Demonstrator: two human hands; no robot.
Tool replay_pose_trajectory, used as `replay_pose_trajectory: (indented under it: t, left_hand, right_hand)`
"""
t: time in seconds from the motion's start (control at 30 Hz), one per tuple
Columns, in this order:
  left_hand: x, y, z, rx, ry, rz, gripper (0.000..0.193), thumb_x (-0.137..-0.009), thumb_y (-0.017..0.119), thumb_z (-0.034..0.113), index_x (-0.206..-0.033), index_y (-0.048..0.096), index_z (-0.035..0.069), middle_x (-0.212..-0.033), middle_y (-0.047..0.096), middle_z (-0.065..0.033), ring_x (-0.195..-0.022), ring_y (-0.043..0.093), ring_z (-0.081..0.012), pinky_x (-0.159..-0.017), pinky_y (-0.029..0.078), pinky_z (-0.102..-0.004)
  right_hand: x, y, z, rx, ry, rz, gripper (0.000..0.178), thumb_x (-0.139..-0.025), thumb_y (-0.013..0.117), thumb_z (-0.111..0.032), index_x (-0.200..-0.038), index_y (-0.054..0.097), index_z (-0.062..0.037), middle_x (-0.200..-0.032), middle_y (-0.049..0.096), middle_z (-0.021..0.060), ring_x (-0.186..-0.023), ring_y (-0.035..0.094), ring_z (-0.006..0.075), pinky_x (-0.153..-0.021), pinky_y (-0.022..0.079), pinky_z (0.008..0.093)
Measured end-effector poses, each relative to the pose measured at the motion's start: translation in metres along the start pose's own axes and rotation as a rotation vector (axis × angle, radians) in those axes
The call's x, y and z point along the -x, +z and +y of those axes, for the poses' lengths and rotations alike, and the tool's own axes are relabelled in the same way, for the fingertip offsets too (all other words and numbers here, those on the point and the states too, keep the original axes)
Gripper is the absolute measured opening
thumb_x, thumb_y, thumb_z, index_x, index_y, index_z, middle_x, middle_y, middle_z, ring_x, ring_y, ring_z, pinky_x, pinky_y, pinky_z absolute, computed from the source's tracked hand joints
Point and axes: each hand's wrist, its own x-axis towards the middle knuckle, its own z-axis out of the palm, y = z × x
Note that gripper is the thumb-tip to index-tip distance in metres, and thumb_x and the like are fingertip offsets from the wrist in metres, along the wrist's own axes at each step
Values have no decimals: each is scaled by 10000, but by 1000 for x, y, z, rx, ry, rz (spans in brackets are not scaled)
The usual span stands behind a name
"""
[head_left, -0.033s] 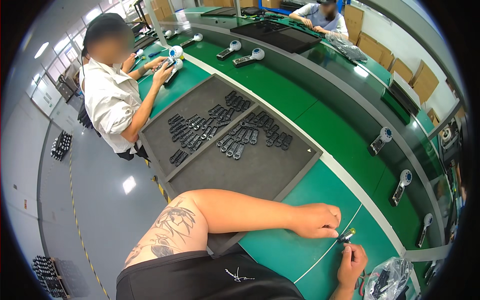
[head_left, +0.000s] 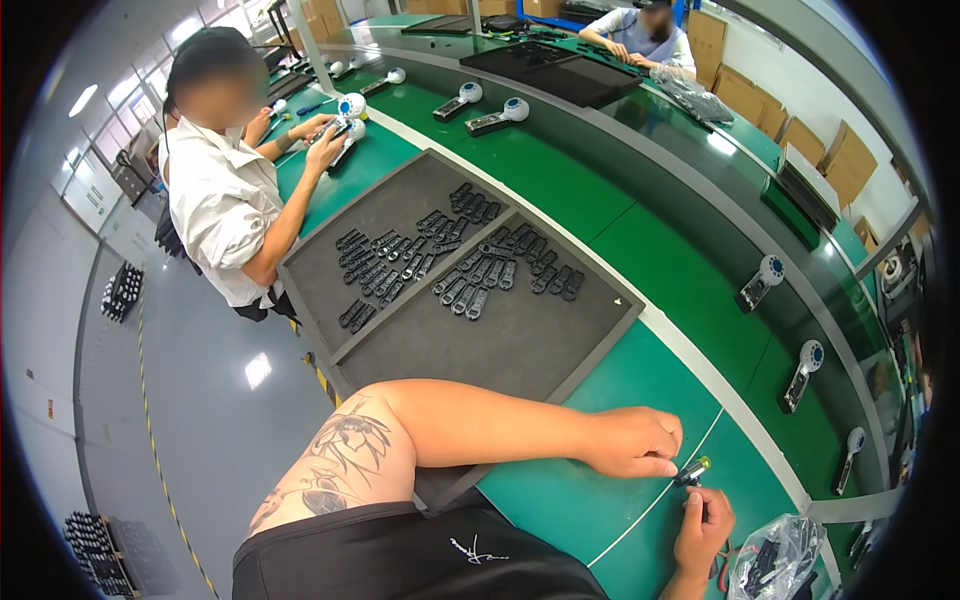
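My left hand (head_left: pixel 635 442) reaches across the green table with its fingers curled. Its thumb tip comes up to a small dark part with a yellow-green end (head_left: pixel 693 471); what its fingers hold is hidden. My right hand (head_left: pixel 704 528) is closed below that part, thumb and fingers meeting at its lower end. The kind of part is too small to tell. Beside my right hand lies a clear plastic bag (head_left: pixel 775 560) with black pieces inside. Red-handled pliers (head_left: pixel 722 568) show partly between hand and bag.
A grey divided tray (head_left: pixel 400 345) holds several rows of black handle-shaped pieces (head_left: pixel 470 285). Beyond a pale rail, the green belt (head_left: pixel 650 235) carries white-headed devices (head_left: pixel 762 282). At the left a person in a white shirt (head_left: pixel 225 215) handles a similar device; another person (head_left: pixel 648 40) works across.
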Motion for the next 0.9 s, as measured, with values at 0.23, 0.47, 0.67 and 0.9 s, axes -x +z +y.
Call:
replay_pose_trajectory:
  t: [0.23, 0.47, 0.67, 0.9]
  left_hand:
    - [-27, -39, 38, 76, 86, 110, 248, -976, 703, 130, -782, 575, 45, -1037, 712, -97, -799, 613, -253, -751, 511, -362]
    - [-59, -199, -15, -635, 5, 391, 128, -947, 688, 136, -859, 662, 47, -861, 677, -75, -769, 622, -261, -715, 519, -380]
    - [4, -388, -100, -1327, -641, 303, 183, -959, 634, 256, -1055, 663, 104, -1083, 732, -117, -1010, 688, -363, -868, 551, -481]
    - [55, -476, -173, -1283, -1198, 585, 416, -949, 665, 280, -1223, 641, -33, -1215, 724, -216, -1122, 702, -413, -967, 576, -484]
  right_hand:
    - [1, 3, 1, -9, 0, 17, 125, -932, 634, -62, -922, 743, -2, -749, 639, 69, -680, 534, 178, -655, 425, 308]
    - [-4, 15, 16, -29, -19, 2, 118, -916, 650, -67, -911, 747, -2, -728, 634, 65, -665, 530, 178, -638, 417, 307]
    - [-8, 34, 15, -47, 7, 12, 119, -911, 648, -66, -913, 753, -9, -728, 638, 63, -664, 525, 175, -638, 416, 305]
    - [-4, 51, 12, -62, 8, 31, 104, -872, 671, -51, -916, 759, -20, -727, 638, 63, -647, 508, 177, -618, 405, 306]
